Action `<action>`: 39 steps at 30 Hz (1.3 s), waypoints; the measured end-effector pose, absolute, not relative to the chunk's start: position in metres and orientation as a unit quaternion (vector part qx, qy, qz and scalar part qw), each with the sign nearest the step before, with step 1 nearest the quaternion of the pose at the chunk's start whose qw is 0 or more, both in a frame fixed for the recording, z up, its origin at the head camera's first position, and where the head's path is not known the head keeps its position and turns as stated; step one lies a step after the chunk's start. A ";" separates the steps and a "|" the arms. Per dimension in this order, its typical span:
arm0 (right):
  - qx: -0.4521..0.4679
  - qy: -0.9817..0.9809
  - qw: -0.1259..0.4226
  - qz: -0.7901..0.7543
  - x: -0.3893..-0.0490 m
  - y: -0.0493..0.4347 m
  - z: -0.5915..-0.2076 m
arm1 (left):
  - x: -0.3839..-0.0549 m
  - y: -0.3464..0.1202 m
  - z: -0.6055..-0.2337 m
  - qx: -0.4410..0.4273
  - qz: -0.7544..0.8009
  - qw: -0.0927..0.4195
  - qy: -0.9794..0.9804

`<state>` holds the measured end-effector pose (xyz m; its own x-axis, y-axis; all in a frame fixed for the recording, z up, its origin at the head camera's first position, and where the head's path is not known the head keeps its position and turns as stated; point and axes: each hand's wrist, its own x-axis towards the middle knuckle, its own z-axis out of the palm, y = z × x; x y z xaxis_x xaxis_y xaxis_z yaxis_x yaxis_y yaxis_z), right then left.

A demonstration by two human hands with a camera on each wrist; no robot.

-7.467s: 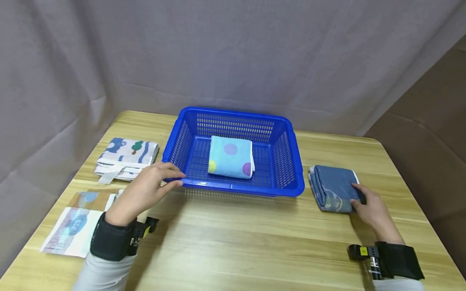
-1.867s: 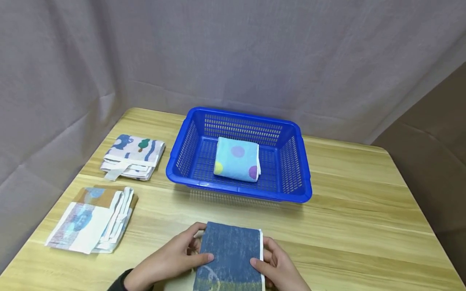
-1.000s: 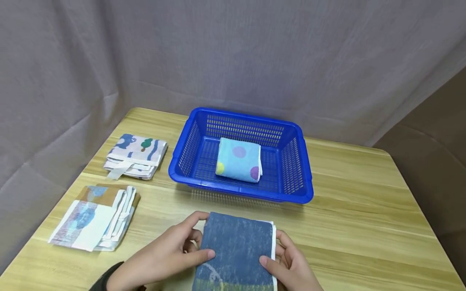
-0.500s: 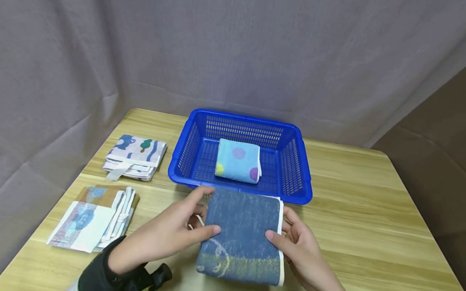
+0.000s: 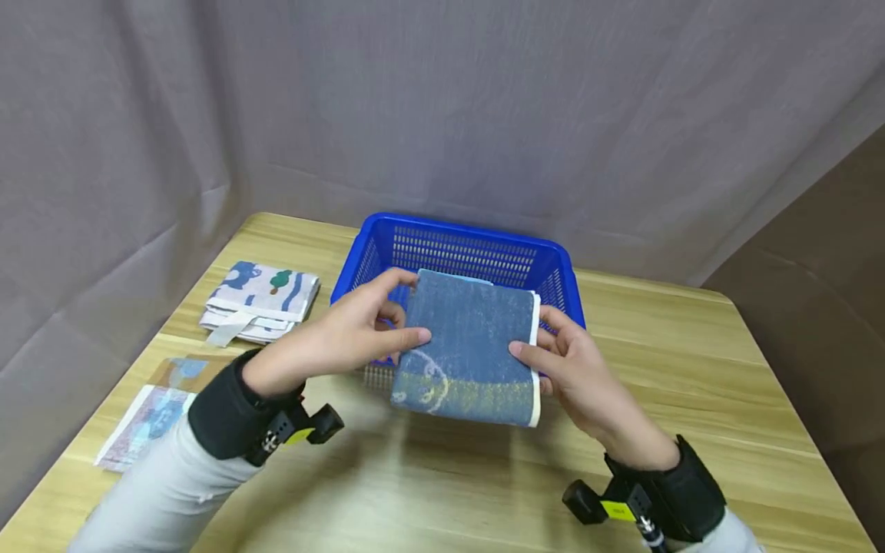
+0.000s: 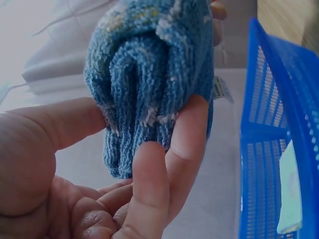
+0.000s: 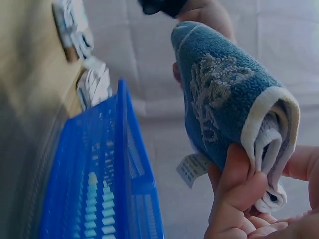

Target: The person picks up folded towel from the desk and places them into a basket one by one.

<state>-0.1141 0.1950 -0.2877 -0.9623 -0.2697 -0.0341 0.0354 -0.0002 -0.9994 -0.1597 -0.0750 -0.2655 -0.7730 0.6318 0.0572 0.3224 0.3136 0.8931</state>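
Apparently the work is only partly done. A light-blue towel [image 6: 290,191] lies inside the blue plastic basket [image 5: 470,230]; only a sliver of it shows from the head view. The folded dark blue towel [image 5: 470,346] is not in the basket: it is raised above the desk [image 5: 691,384] at the basket's near side, hiding most of the near rim. Whether any part of it hangs over the basket, I cannot tell. Its folding looks finished, with the layers stacked and a white edge down the right side.

The left hand [image 5: 353,330] pinches its left side and the right hand [image 5: 577,376] its right side, fingers narrowed on the cloth, each thumb on the upper face. A small white label [image 7: 193,169] hangs from it in the right wrist view.

Left on the desk, outside the basket, are a white towel with a green tree pattern [image 5: 263,296] and, nearer, a brown-and-white towel [image 5: 148,418], partly hidden by the left forearm. Both lie folded, with neither hand on them.

Counted: four towels (one inside, one held, two on the desk), one basket, two hands, and two black wrist straps [image 5: 224,418], one per arm.
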 end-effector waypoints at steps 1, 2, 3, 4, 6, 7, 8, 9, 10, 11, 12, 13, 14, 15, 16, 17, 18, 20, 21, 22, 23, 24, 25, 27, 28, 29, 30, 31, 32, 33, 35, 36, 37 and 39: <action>-0.080 0.706 0.110 -0.695 -0.120 0.196 -0.286 | -0.165 -0.074 -0.265 0.297 0.501 0.157 0.797; -0.078 0.713 0.112 -0.688 -0.127 0.197 -0.285 | -0.170 -0.074 -0.264 0.295 0.499 0.160 0.799; -0.075 0.719 0.115 -0.681 -0.133 0.198 -0.284 | -0.175 -0.073 -0.262 0.293 0.491 0.161 0.804; -0.073 0.725 0.118 -0.674 -0.139 0.198 -0.283 | -0.180 -0.072 -0.262 0.292 0.485 0.162 0.808; -0.071 0.737 0.125 -0.661 -0.150 0.200 -0.282 | -0.189 -0.071 -0.260 0.284 0.480 0.171 0.812; -0.071 0.742 0.128 -0.654 -0.155 0.200 -0.281 | -0.194 -0.070 -0.260 0.279 0.480 0.178 0.812; -0.071 0.748 0.131 -0.647 -0.160 0.201 -0.281 | -0.199 -0.069 -0.260 0.273 0.479 0.183 0.814; -0.072 0.753 0.133 -0.640 -0.164 0.201 -0.280 | -0.204 -0.069 -0.261 0.267 0.478 0.188 0.816; -0.072 0.758 0.135 -0.634 -0.170 0.201 -0.280 | -0.209 -0.068 -0.261 0.259 0.479 0.195 0.815; -0.072 0.763 0.137 -0.628 -0.174 0.201 -0.280 | -0.214 -0.068 -0.262 0.252 0.479 0.202 0.816; -0.071 0.768 0.138 -0.621 -0.179 0.201 -0.280 | -0.219 -0.067 -0.262 0.244 0.478 0.206 0.818; -0.070 0.773 0.140 -0.615 -0.184 0.201 -0.280 | -0.225 -0.067 -0.263 0.237 0.478 0.209 0.819; -0.068 0.777 0.142 -0.610 -0.189 0.201 -0.281 | -0.229 -0.066 -0.264 0.231 0.477 0.211 0.821; -0.065 0.778 0.145 -0.607 -0.194 0.201 -0.281 | -0.234 -0.065 -0.265 0.225 0.477 0.214 0.822; -0.060 0.780 0.148 -0.605 -0.199 0.201 -0.282 | -0.238 -0.064 -0.265 0.219 0.476 0.218 0.823; -0.055 0.782 0.153 -0.602 -0.203 0.201 -0.282 | -0.242 -0.063 -0.266 0.213 0.475 0.221 0.825; -0.050 0.784 0.158 -0.598 -0.207 0.201 -0.282 | -0.245 -0.062 -0.267 0.208 0.474 0.225 0.826; -0.040 0.787 0.169 -0.593 -0.215 0.201 -0.283 | -0.251 -0.060 -0.267 0.203 0.466 0.231 0.829; -0.037 0.787 0.174 -0.591 -0.219 0.201 -0.283 | -0.253 -0.059 -0.267 0.200 0.463 0.234 0.831; -0.035 0.791 0.177 -0.585 -0.222 0.201 -0.283 | -0.256 -0.058 -0.267 0.199 0.457 0.235 0.834; -0.033 0.794 0.180 -0.580 -0.226 0.201 -0.283 | -0.259 -0.057 -0.267 0.197 0.454 0.235 0.837; -0.032 0.799 0.179 -0.573 -0.229 0.201 -0.282 | -0.262 -0.056 -0.267 0.196 0.450 0.234 0.839; -0.030 0.803 0.178 -0.568 -0.232 0.201 -0.282 | -0.266 -0.054 -0.266 0.195 0.446 0.233 0.842; -0.029 0.812 0.173 -0.557 -0.238 0.202 -0.282 | -0.272 -0.051 -0.266 0.189 0.443 0.236 0.844; -0.028 0.818 0.170 -0.548 -0.241 0.202 -0.282 | -0.276 -0.048 -0.267 0.187 0.442 0.239 0.844; -0.024 0.822 0.169 -0.543 -0.244 0.202 -0.283 | -0.278 -0.046 -0.267 0.183 0.443 0.243 0.843; -0.022 0.827 0.168 -0.536 -0.246 0.203 -0.285 | -0.281 -0.044 -0.268 0.180 0.442 0.248 0.843; -0.019 0.830 0.169 -0.530 -0.249 0.203 -0.287 | -0.284 -0.041 -0.270 0.177 0.441 0.252 0.843; -0.016 0.835 0.172 -0.522 -0.250 0.203 -0.289 | -0.286 -0.039 -0.273 0.173 0.439 0.257 0.844; -0.012 0.839 0.176 -0.515 -0.252 0.203 -0.291 | -0.288 -0.037 -0.275 0.169 0.435 0.261 0.845; -0.003 0.844 0.187 -0.503 -0.255 0.203 -0.297 | -0.292 -0.034 -0.282 0.161 0.428 0.270 0.847; 0.002 0.845 0.193 -0.499 -0.257 0.204 -0.300 | -0.293 -0.033 -0.286 0.157 0.425 0.275 0.848; 0.009 0.843 0.200 -0.498 -0.258 0.204 -0.304 | -0.294 -0.032 -0.289 0.152 0.423 0.281 0.848; 0.018 0.841 0.213 -0.496 -0.259 0.204 -0.310 | -0.295 -0.031 -0.296 0.144 0.419 0.289 0.848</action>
<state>-0.2590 0.2037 -0.3104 -0.9086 -0.1815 -0.3763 0.2415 0.5069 -0.8275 -0.2950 -0.0309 -0.2958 -0.7911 0.4867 -0.3706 0.0014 0.6072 0.7946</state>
